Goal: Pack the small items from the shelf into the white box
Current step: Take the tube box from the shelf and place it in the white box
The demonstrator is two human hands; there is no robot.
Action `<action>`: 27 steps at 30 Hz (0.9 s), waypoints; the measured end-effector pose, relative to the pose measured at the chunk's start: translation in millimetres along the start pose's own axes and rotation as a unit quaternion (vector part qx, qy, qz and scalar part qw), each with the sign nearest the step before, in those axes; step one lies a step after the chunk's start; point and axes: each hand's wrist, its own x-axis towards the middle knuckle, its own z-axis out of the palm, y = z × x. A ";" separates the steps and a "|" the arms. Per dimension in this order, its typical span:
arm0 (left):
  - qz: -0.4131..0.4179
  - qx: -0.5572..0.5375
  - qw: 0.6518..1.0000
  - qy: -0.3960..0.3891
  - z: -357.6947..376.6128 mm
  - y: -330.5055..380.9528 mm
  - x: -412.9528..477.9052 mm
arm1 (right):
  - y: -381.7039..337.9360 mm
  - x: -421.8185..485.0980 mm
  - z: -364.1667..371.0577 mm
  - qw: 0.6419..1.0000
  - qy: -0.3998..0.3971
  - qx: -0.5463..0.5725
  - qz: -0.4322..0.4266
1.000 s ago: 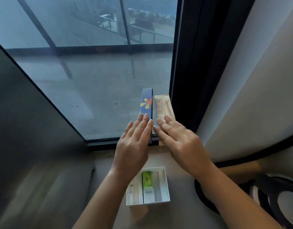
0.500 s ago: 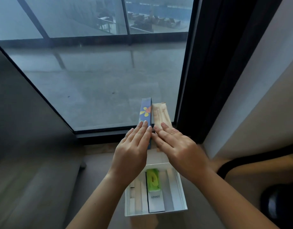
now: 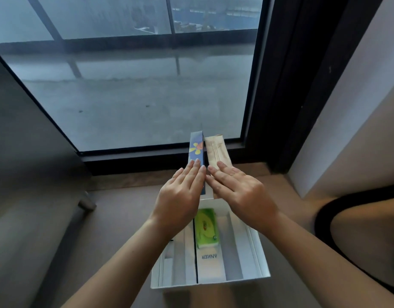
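A long blue box (image 3: 197, 147) with a yellow flower print and a beige paper packet (image 3: 217, 151) stand side by side, held up above the far edge of the white box (image 3: 258, 254). My left hand (image 3: 180, 196) lies flat with straight fingers against the blue box. My right hand (image 3: 238, 192) lies flat on the beige packet. The lower ends of both items are hidden behind my hands. Inside the white box lie a green packet (image 3: 206, 227) and a white carton (image 3: 210, 263) marked ANKER, between white dividers.
The white box sits on a brown ledge (image 3: 116, 192) below a large window (image 3: 133, 85) with a dark frame. A pale wall (image 3: 347, 107) rises at the right. A dark curved rim (image 3: 324, 210) shows at the right edge.
My view has tilted down and moved closer, so the white box now shows larger and lower. Both hands keep the same flat hold on the two items, which have come down toward the box.
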 end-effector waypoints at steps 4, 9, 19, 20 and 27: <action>0.011 0.003 1.000 -0.003 28.0 -0.2 -19.4 | 1.2 -25.4 24.1 1.000 -0.009 0.010 -0.013; 0.034 0.013 0.999 -0.029 57.4 -0.5 -41.9 | -0.2 -53.8 50.2 0.999 -0.028 0.010 -0.014; 0.066 0.012 0.996 -0.052 81.7 12.5 -70.3 | -22.0 -89.6 59.8 0.998 -0.049 0.033 0.026; 0.065 0.009 0.996 -0.058 82.8 14.4 -72.4 | -23.1 -91.2 59.5 0.998 -0.050 0.034 0.030; 0.060 0.006 0.996 -0.061 86.6 26.1 -82.6 | -30.7 -108.3 56.1 0.997 -0.056 0.033 0.031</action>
